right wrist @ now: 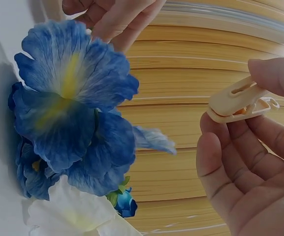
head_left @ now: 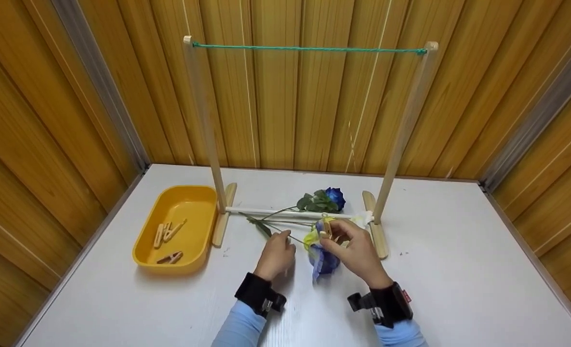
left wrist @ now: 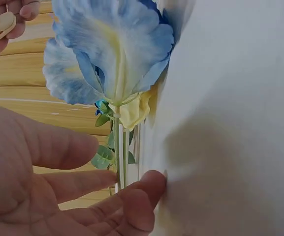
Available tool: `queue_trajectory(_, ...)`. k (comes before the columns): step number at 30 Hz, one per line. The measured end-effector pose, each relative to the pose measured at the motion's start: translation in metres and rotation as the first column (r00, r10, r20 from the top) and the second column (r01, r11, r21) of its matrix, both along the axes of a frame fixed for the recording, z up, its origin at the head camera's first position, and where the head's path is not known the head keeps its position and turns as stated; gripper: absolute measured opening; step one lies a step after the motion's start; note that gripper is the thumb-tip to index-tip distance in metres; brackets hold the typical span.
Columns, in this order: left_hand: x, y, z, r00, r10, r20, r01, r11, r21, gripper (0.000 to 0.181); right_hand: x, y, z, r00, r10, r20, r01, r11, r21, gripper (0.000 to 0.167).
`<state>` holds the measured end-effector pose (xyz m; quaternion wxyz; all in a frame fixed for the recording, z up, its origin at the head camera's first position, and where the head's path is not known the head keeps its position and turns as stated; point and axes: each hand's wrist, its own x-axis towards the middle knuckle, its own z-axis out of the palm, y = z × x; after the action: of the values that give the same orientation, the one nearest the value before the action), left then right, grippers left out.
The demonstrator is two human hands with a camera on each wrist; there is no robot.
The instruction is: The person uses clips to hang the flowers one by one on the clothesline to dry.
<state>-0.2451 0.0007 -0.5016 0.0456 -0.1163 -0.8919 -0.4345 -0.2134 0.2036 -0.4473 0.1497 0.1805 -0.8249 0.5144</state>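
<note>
My right hand (head_left: pixel 360 250) pinches a beige clothespin (right wrist: pixel 240 101) between thumb and fingers, raised over the flowers. Below it lies a blue artificial iris (right wrist: pixel 78 113) with yellow-streaked petals, its green stem (left wrist: pixel 122 157) running left across the table. Low over the table, my left hand (head_left: pixel 276 255) reaches to the stems; in the left wrist view its thumb is apart from them and the fingers extend beside them. A yellow flower (left wrist: pixel 134 112) and a white flower (right wrist: pixel 68 211) lie against the iris. Behind them is a blue rose (head_left: pixel 335 197) with green leaves.
A wooden stand with two posts (head_left: pixel 405 130) carries a green cord (head_left: pixel 309 48) across its top and a white bar (head_left: pixel 251 211) at its base. To the left sits a yellow tray (head_left: pixel 191 265) with several clothespins (head_left: pixel 169 231). Wood-patterned panels wall the table in.
</note>
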Motion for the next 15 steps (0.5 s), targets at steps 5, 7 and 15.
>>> queue_trajectory(5,-0.0022,-0.0018,-0.0023,1.0,0.009,-0.005,-0.009,0.997,0.079,0.038,0.0004,-0.0001,0.0003,1.0,0.012,0.012,-0.012,1.0,-0.006,0.022)
queue_trajectory(7,-0.0021,-0.0023,-0.0019,1.0,0.021,-0.011,-0.02,0.995,0.101,0.036,0.0003,0.0003,-0.0004,1.0,0.013,0.012,-0.013,1.0,-0.004,0.022)
queue_trajectory(15,-0.0025,-0.0041,0.0038,0.996,0.073,-0.056,-0.062,0.984,0.169,0.03,-0.0027,0.0005,-0.0032,1.0,-0.009,0.007,0.009,1.0,-0.002,0.022)
